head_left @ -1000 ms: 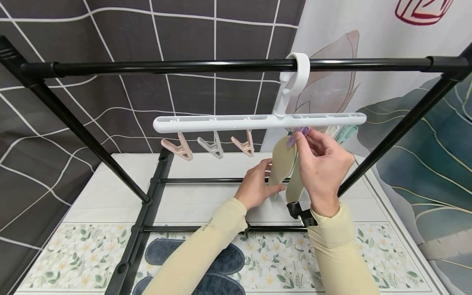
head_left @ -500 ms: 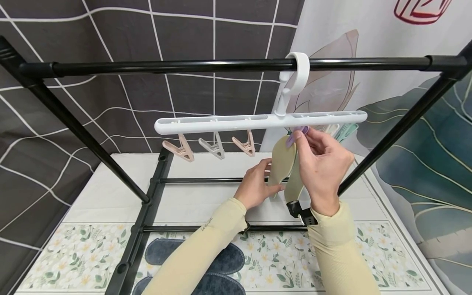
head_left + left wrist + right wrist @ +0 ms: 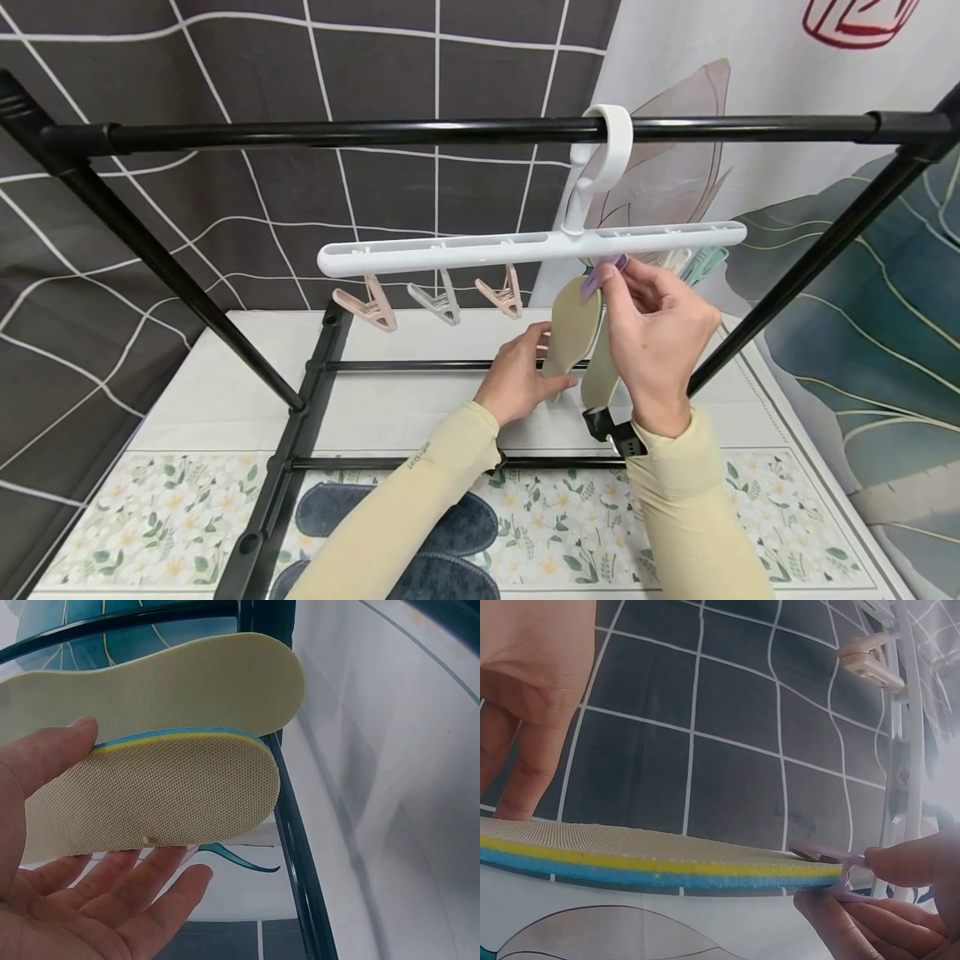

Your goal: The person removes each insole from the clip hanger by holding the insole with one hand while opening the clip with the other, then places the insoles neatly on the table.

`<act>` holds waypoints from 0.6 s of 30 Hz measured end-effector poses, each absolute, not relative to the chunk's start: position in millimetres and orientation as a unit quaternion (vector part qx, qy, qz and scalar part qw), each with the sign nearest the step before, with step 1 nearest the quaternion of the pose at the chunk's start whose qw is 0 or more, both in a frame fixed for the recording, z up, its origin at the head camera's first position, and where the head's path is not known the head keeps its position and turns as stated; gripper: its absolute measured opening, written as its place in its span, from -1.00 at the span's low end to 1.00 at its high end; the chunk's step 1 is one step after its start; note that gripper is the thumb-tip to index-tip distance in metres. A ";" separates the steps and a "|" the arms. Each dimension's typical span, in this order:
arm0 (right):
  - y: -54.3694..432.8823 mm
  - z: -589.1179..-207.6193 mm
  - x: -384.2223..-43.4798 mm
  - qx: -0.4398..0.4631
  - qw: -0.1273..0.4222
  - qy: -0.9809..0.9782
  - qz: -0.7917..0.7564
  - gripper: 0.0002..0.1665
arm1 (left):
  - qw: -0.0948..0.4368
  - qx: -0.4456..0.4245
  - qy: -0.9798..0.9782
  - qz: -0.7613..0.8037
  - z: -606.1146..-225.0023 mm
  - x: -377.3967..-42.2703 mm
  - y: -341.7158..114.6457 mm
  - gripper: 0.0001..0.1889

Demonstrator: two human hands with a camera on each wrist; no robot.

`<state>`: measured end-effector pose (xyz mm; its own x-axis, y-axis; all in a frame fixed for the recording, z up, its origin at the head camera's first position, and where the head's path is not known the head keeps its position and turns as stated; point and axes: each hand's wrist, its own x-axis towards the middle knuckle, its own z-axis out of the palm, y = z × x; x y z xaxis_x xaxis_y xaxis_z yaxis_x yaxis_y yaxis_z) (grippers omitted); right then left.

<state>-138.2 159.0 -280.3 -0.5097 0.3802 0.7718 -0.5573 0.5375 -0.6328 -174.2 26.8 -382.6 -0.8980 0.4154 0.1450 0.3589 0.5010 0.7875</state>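
Note:
My left hand (image 3: 517,379) holds a pale yellow-green insole (image 3: 570,329) low down, thumb on one edge and fingers along the other. Blue and yellow foam layers show along this insole's side (image 3: 660,871) in the right wrist view. At its top end, my right hand (image 3: 658,342) pinches a purple clothespin (image 3: 821,853), whose jaws straddle the insole's tip. Behind hangs a second insole (image 3: 202,690), partly hidden by my right hand in the head view. Above both hands is a white clip hanger (image 3: 450,252), hooked on a black rail (image 3: 360,135).
Two pinkish clothespins (image 3: 504,293) and a grey one (image 3: 438,298) hang from the hanger's left half. A green clothespin (image 3: 705,263) hangs at the right end. Dark blue slippers (image 3: 457,525) lie below on a floral mat (image 3: 555,533). Black rack posts (image 3: 180,283) stand at the sides.
The hanger has tilted a little, its left end lower and its right end higher. Both hands keep their hold in nearly the same place.

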 end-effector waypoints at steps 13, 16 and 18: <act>161.9 -281.1 -138.9 0.069 0.487 -0.732 0.472 -0.73 | 0.035 0.219 0.872 0.437 -383.8 -174.8 24.6 -0.15; 161.9 -281.3 -139.6 0.068 0.487 -0.730 0.475 -0.74 | 0.035 0.217 0.874 0.434 -383.9 -174.6 23.6 -0.15; 162.0 -281.3 -139.8 0.067 0.487 -0.729 0.476 -0.74 | 0.034 0.217 0.875 0.431 -384.2 -175.0 22.9 -0.15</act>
